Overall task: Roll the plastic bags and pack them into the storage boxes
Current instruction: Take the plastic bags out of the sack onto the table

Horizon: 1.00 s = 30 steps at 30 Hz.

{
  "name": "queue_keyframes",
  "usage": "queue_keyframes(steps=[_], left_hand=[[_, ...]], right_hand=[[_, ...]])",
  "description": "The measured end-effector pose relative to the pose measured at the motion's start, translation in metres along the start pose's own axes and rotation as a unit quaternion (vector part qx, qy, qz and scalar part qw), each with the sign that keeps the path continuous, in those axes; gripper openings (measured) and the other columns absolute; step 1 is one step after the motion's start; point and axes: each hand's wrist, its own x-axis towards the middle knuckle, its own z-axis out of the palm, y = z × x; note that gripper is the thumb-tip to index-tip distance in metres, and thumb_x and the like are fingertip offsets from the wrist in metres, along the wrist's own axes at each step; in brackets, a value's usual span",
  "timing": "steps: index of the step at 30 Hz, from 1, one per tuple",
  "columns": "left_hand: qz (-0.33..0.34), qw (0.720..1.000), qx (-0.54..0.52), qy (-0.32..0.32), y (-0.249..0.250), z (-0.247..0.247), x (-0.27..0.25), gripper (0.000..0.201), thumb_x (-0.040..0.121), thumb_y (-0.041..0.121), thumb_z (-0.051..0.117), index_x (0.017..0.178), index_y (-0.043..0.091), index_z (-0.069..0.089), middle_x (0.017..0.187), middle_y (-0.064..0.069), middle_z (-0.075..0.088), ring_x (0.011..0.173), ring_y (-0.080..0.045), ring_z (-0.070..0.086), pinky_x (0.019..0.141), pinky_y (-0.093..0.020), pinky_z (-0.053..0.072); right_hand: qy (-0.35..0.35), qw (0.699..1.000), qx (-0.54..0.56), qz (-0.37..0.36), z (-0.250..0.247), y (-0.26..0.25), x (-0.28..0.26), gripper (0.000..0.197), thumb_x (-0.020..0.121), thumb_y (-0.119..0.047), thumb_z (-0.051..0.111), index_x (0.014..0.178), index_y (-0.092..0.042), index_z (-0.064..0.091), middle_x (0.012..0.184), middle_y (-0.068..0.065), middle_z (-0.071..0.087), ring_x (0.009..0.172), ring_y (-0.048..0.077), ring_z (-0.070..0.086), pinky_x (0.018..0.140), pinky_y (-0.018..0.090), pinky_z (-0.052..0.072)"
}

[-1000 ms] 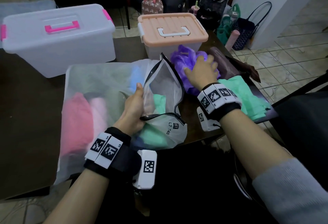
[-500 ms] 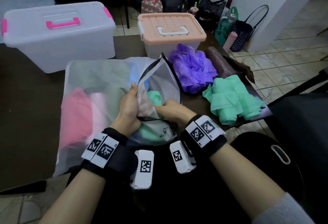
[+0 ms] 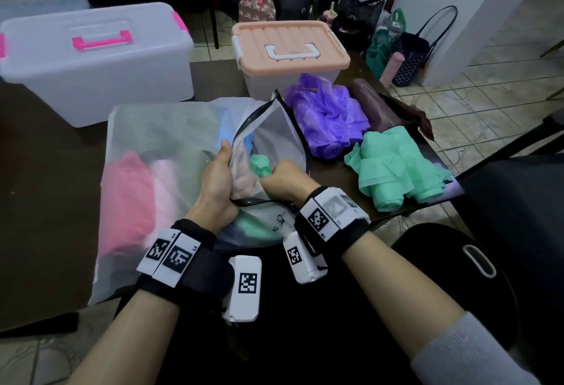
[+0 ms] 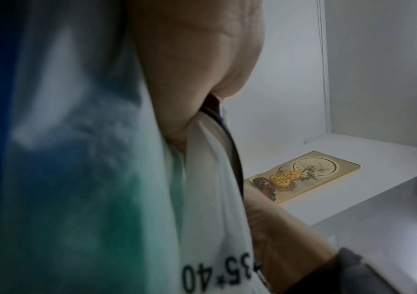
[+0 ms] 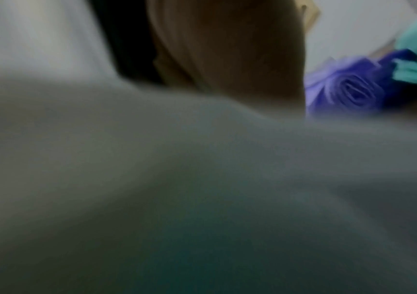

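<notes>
Your left hand (image 3: pixel 215 181) gripped the near left edge of the frosted zip bag (image 3: pixel 268 143), thumb on the outside and fingers curled behind the film, holding its black-rimmed mouth open. Your right hand (image 3: pixel 282 180) reached into that mouth with its fingers curled round a green plastic bag (image 3: pixel 259 165) that sat just inside. The left wrist view showed your thumb (image 4: pixel 192 59) pressed against the white film beside the black zipper strip, with printed digits lower down. The right wrist view was blurred and mostly filled with grey film.

The zip bag lay on the dark table (image 3: pixel 45 171) and reached out to the left, with pink, pale pink and blue bags showing through it. To its right lay a purple bundle of bags (image 3: pixel 328 116), a loose green pile (image 3: pixel 399 168) nearer the table edge, and a brown roll (image 3: pixel 372 101) behind. At the far side stood two closed storage boxes: a clear one with pink handle (image 3: pixel 97 61) on the left and one with a peach lid (image 3: pixel 290 46) just behind the purple bundle.
</notes>
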Motion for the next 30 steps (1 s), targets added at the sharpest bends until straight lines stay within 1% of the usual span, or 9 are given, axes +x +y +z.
queue_keyframes(steps=[2,5,10,12,15,17,19,23,30], left_hand=[[-0.012,1.000,-0.008,-0.016,0.000,-0.001,-0.001,0.059,0.095,0.051,0.042,0.126,0.002,0.053,0.112,-0.020,0.061,0.104,-0.034,0.061,0.094,-0.049,0.048],[-0.019,0.999,-0.020,-0.044,-0.001,-0.001,-0.001,0.056,0.094,0.052,0.042,0.125,0.007,0.053,0.093,-0.009,0.052,0.081,-0.026,0.052,0.074,-0.038,0.048],[0.005,0.999,0.009,-0.031,-0.002,-0.004,0.002,0.055,0.092,0.050,0.047,0.125,0.008,0.056,0.123,-0.017,0.057,0.109,-0.032,0.055,0.101,-0.050,0.041],[0.004,0.999,0.017,-0.027,-0.002,-0.005,0.001,0.054,0.089,0.053,0.049,0.120,0.009,0.058,0.112,-0.014,0.054,0.097,-0.031,0.052,0.090,-0.048,0.042],[0.008,0.999,0.035,-0.019,-0.002,-0.005,0.001,0.046,0.091,0.053,0.047,0.109,0.014,0.062,0.096,-0.008,0.054,0.074,-0.019,0.054,0.070,-0.035,0.043],[0.015,0.999,0.044,-0.015,-0.003,-0.005,0.001,0.043,0.092,0.053,0.046,0.102,0.014,0.063,0.087,-0.005,0.054,0.067,-0.016,0.051,0.066,-0.032,0.042],[0.018,0.999,0.043,-0.014,-0.002,-0.004,0.000,0.040,0.093,0.051,0.046,0.092,0.015,0.062,0.082,-0.005,0.052,0.065,-0.017,0.049,0.063,-0.032,0.039],[0.022,0.999,0.049,-0.012,-0.002,-0.003,-0.001,0.039,0.094,0.050,0.045,0.092,0.015,0.061,0.084,-0.005,0.051,0.067,-0.017,0.049,0.063,-0.032,0.039],[0.021,0.998,0.055,-0.005,-0.001,-0.001,-0.004,0.040,0.093,0.051,0.045,0.097,0.015,0.062,0.089,-0.006,0.053,0.070,-0.016,0.051,0.065,-0.031,0.041]], right_hand=[[-0.014,0.992,0.116,0.040,-0.002,0.004,0.005,0.048,0.077,-0.034,0.072,0.111,-0.002,0.059,0.095,0.007,0.060,0.083,0.020,0.059,0.064,0.024,0.045],[-0.018,0.930,0.357,0.091,-0.009,0.007,0.007,0.047,0.080,-0.022,0.069,0.116,0.005,0.055,0.088,0.010,0.066,0.071,0.020,0.064,0.059,0.026,0.053],[0.087,0.793,0.603,0.018,-0.036,0.018,0.004,0.013,0.089,-0.008,0.057,0.097,0.001,0.059,0.085,0.010,0.064,0.075,0.019,0.061,0.077,0.038,0.052],[0.133,0.755,0.642,-0.025,-0.052,0.021,-0.003,0.004,0.088,-0.007,0.058,0.087,-0.004,0.061,0.086,0.010,0.065,0.077,0.019,0.063,0.080,0.037,0.053],[0.228,0.827,0.510,-0.068,-0.081,0.031,-0.017,0.007,0.087,-0.012,0.060,0.080,-0.012,0.062,0.079,0.003,0.065,0.072,0.015,0.062,0.072,0.030,0.054],[0.280,0.916,0.276,-0.075,-0.093,0.042,-0.026,0.007,0.084,-0.021,0.063,0.086,-0.014,0.064,0.087,0.004,0.066,0.084,0.020,0.063,0.081,0.035,0.051],[0.285,0.957,0.021,-0.051,-0.089,0.054,-0.028,0.032,0.080,-0.031,0.064,0.104,-0.010,0.061,0.104,0.014,0.062,0.101,0.031,0.056,0.087,0.038,0.044],[0.251,0.939,-0.234,-0.001,-0.062,0.070,-0.032,0.058,0.079,-0.041,0.064,0.124,-0.009,0.047,0.121,0.018,0.046,0.113,0.037,0.044,0.090,0.042,0.039],[0.234,0.933,-0.273,0.011,-0.052,0.073,-0.028,0.056,0.080,-0.039,0.065,0.122,-0.006,0.046,0.125,0.016,0.045,0.115,0.034,0.044,0.091,0.041,0.040]])
